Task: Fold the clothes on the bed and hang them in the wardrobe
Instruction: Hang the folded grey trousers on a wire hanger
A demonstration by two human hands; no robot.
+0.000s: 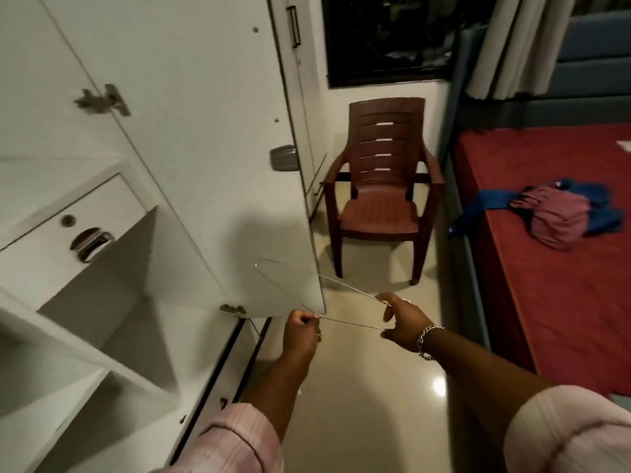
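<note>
- Nearest the camera: two forearms in pink rolled sleeves (235, 435) reach forward over the glossy floor tile (368, 387).
- Left hand (300, 331): fingers curled tight, pinching a thin wire hanger (351, 323) at what looks like its neck end. I cannot make out the hook itself.
- Right hand (404, 320), with a chain bracelet (426, 339) at the wrist: thumb and fingers pinch wire near the right end, where an upper and a lower run meet.
- There may be two wire hangers overlapping; a second loop (269, 273) runs up and left in front of the wardrobe door. I cannot tell them apart with confidence.
- My reading: both hands hold the wire spread so it is ready to take a garment, or to separate a tangled pair.
- Long axis of the held hanger runs roughly left to right between the hands, near level, slightly lower at the right.
- Beside the hands, left: open wardrobe door (205, 148), and the white wardrobe (102, 319) interior with shelves and a drawer.
- Further on: brown plastic chair (382, 189) against the wall.
- Far right: bed with red sheet (546, 285). The clothes (560, 216), a maroon piece over a blue one, lie in a loose heap there, not yet hung, well apart from both hands.
</note>
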